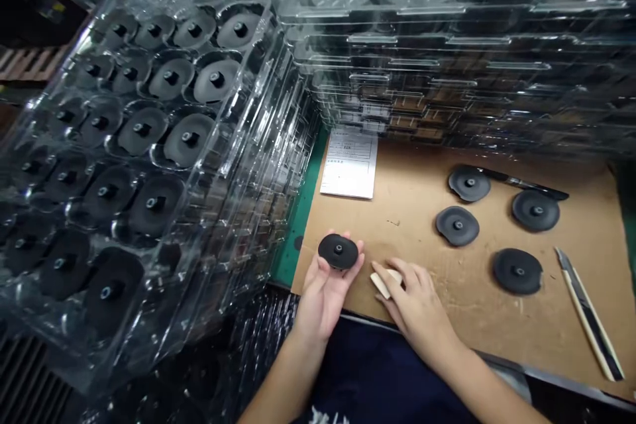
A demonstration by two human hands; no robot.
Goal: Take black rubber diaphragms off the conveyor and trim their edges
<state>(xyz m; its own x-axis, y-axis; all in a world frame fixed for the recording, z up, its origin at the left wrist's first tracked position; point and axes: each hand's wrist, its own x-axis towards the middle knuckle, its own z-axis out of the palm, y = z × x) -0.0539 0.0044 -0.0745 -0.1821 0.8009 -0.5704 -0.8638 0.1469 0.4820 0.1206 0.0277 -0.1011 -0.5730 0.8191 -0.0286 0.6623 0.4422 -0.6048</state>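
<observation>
Clear plastic blister trays [149, 146], tilted and filled with dark discs in round pockets, rise well to the left of the grip. Next comes the left hand [322, 295], palm up, grasping a black round disc [338, 252] with a small raised hub. The thumb is at the disc's left edge and the fingertips at its right, so the disc sits at the top of the grip, above the bare palm, hub facing up.

Just right of that grip, the right hand [415, 301] lies palm down on the brown cardboard sheet [412, 179], fingers draped over a small pale cream block [382, 283]. Whether they pinch the block or merely rest on it cannot be told.

Beyond the held disc, a white printed paper slip [349, 163] lies against a stack of clear trays [447, 66]. Further right of both hands, four loose black discs [457, 225] lie apart on the cardboard. A slim utility knife [589, 315] lies farthest right.
</observation>
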